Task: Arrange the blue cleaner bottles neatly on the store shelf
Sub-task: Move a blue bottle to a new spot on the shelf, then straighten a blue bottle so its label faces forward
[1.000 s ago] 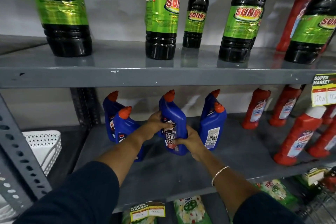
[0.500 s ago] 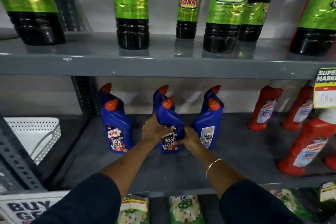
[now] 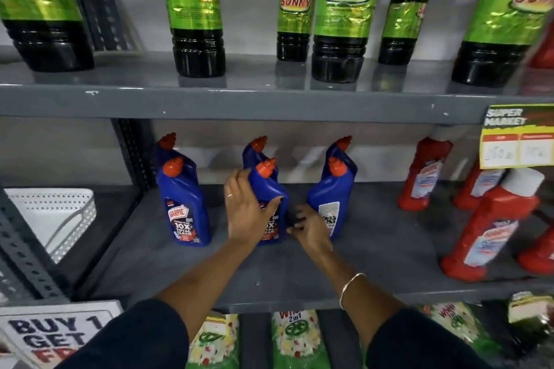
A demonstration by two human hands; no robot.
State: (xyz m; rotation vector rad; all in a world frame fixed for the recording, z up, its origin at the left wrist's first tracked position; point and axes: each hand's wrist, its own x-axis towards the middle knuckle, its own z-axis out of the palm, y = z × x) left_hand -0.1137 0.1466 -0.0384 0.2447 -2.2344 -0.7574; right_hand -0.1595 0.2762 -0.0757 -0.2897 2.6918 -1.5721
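Wrapping my left hand (image 3: 244, 213) around the middle bottle (image 3: 268, 201), I hide most of its label. It stands on the shelf (image 3: 374, 257). My right hand (image 3: 310, 229) is blurred, fingers spread, holding nothing, just beside the right bottle (image 3: 331, 204). Rear bottles (image 3: 254, 150) show only caps and necks.

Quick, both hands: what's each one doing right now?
Left hand: gripping the middle front blue bottle.
Right hand: open, holding nothing, fingers spread beside that bottle.
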